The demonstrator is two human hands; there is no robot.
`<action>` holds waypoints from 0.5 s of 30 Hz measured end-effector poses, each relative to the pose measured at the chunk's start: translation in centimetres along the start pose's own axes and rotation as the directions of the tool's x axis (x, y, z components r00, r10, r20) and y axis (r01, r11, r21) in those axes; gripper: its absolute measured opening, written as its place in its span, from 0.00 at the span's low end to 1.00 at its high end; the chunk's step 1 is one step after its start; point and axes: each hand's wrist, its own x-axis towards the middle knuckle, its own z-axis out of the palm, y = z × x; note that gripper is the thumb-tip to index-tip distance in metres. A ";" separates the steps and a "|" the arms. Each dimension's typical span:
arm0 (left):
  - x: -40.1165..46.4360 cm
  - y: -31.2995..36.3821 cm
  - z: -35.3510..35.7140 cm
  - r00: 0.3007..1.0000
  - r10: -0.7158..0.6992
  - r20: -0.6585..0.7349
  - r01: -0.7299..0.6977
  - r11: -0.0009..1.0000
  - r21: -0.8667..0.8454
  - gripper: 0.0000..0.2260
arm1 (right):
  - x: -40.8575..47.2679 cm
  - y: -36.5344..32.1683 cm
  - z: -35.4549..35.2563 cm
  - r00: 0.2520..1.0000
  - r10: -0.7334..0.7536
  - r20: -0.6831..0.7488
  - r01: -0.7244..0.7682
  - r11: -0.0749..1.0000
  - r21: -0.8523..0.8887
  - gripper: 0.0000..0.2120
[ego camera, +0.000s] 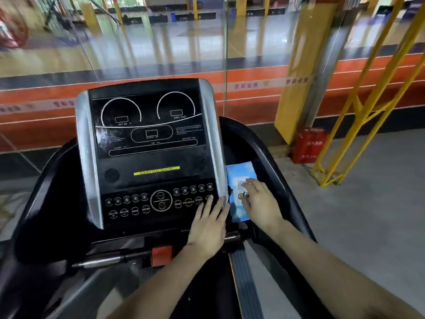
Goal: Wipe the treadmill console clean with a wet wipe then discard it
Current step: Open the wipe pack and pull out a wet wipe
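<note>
Both hands are out over the right side of the treadmill. The left hand [208, 229] lies flat and open on the lower right corner of the console [147, 157], fingers spread across the buttons there and the silver trim, holding nothing; it looks placed to brace the person, or perhaps to steady the pack beside it. The right hand [258, 201] rests palm-down on the wipe pack [239, 178], fingers loosely extended toward the white label at its middle. It is not closed round anything, and no wipe can be seen between the fingertips. The likely reason for this reach is to lift the label flap and pull out a sheet, so the wiping has not yet begun.

The pack is a flat, soft, light-blue packet with a white patch on its face. It lies lengthwise in the black side tray [264, 153], just beside the console's right edge, its near end partly covered by the right hand. Whether the flap is open cannot be told.

The console is a black panel with two dial outlines, a yellow strip and rows of round buttons. Any dirt on it is too fine to see.
</note>
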 end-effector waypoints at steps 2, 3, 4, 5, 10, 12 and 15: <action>0.3 0.1 0.6 0.999 -0.005 0.048 0.005 1.000 0.002 0.30 | 1.4 0.4 0.3 0.998 0.016 0.054 -0.017 0.999 0.030 0.22; 0.3 0.0 1.1 0.999 -0.001 0.047 0.001 1.000 0.013 0.30 | 1.9 0.6 0.6 0.996 0.023 0.089 -0.025 0.999 0.021 0.23; 0.2 0.0 1.4 0.999 0.012 0.041 -0.013 0.999 0.033 0.30 | 2.4 0.5 0.6 0.992 0.036 0.123 -0.038 0.999 0.007 0.24; 0.3 0.0 1.6 0.999 0.015 0.050 -0.017 0.999 0.037 0.31 | 2.9 0.6 0.9 0.991 0.036 0.128 -0.036 0.999 0.000 0.24; 0.7 -0.4 2.2 0.998 0.043 0.044 -0.046 0.998 0.050 0.29 | 3.9 0.4 1.4 0.996 0.074 0.053 -0.074 0.997 -0.004 0.25; 0.7 -0.3 2.3 0.998 0.056 0.031 -0.058 0.997 0.053 0.29 | 4.2 0.0 1.4 0.994 0.103 0.041 -0.102 0.995 -0.011 0.25; 0.9 -0.4 2.2 0.998 0.067 0.020 -0.068 0.996 0.062 0.29 | 4.4 -0.7 1.5 0.990 0.137 0.035 -0.136 0.990 -0.024 0.24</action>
